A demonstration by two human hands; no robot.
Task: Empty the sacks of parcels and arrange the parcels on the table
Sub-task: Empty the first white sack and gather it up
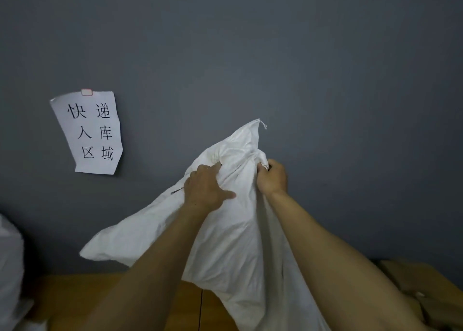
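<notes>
- Got a fistful of white sack [225, 243] cloth bunched in the left grip [205, 188], fingers dug into the folds, thumb laid flat on the fabric.
- Same deal with the right grip [271, 178]: balled tight around a twist of cloth just right of the other one, close but not touching.
- Holding the sack up high in front of the grey wall [325, 55], stitched corner with a loose thread poking up on top, the rest hanging down between the forearms and out of view at the near edge.
- Looks limp and mostly flat, with one flap sticking out to the left. No telling from here about leftovers inside.
- Underneath, a wooden counter [75, 293], plus what look like brown cardboard parcels [413, 280] at the near right. Pretty blurry, so not swearing to it.
- Also a second white sack [10, 255] bulging in at the left edge of view.
- Paper sign [92, 132] taped to the wall, up left, well apart from all of it.
- Best guess at the step: tipping this sack bottom-up to shake it out over the counter.
- Next, probably: lift enough to get the mouth clear, give it a firm shake, feel along the cloth for stragglers, then drop the empty off to one side, away from the parcels, before lining them up. Calls for both grips staying locked on that slippery weave.
</notes>
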